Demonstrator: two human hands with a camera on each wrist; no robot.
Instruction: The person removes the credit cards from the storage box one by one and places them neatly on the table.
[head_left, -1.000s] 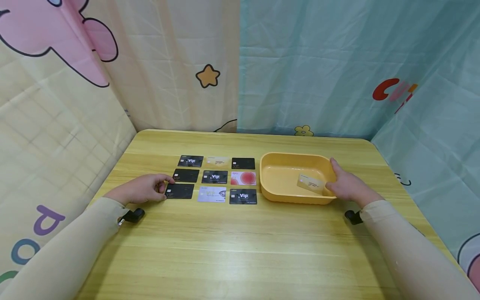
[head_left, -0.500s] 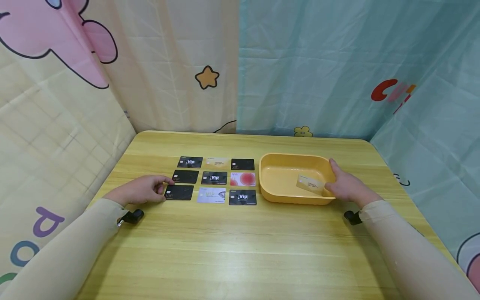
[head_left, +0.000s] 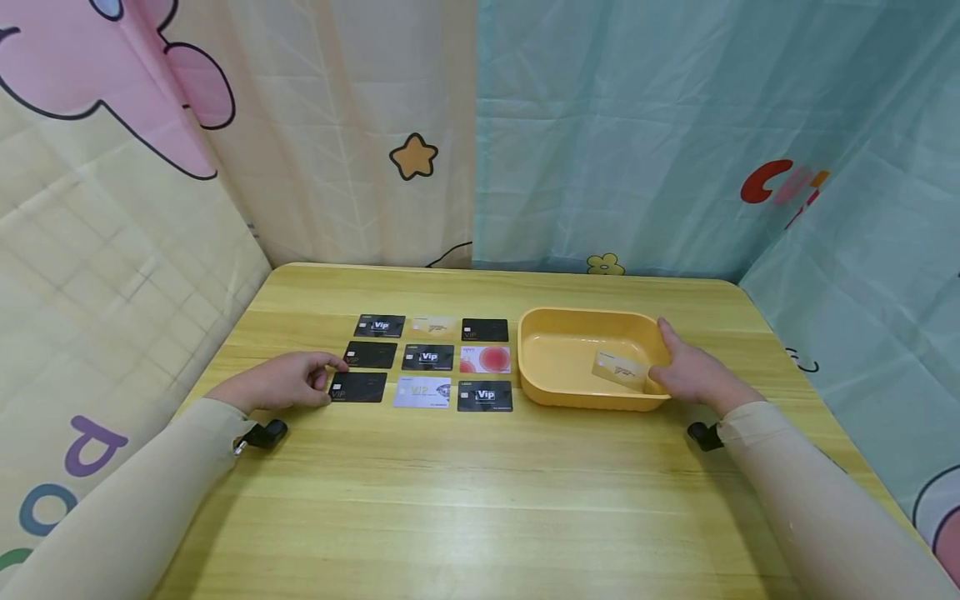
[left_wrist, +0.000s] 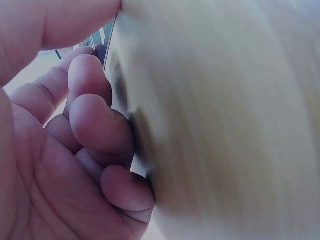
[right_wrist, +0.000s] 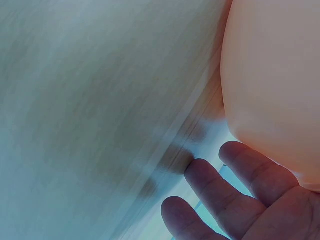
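Note:
My left hand (head_left: 279,382) holds a black VIP card (head_left: 358,387) at its left end, index finger at the upper corner and thumb at the lower one. The card lies flat at the near left of a grid of cards. In the left wrist view its thin edge (left_wrist: 108,44) shows by the thumb, while the other fingers rest curled against the table. My right hand (head_left: 693,372) grips the right wall of a yellow plastic tray (head_left: 577,398), thumb over the rim and fingers outside. Inside the tray a gold card (head_left: 617,367) leans toward that wall.
Beside the held card lie a silver VIP card (head_left: 422,392) and a black Vip card (head_left: 485,397). Behind are more cards, among them a red-and-white card (head_left: 484,360) and a gold card (head_left: 433,327). Printed curtains (head_left: 600,125) hang around the wooden table (head_left: 480,500).
The view has shifted very slightly. Both hands, the tray and the cards otherwise stay as they were.

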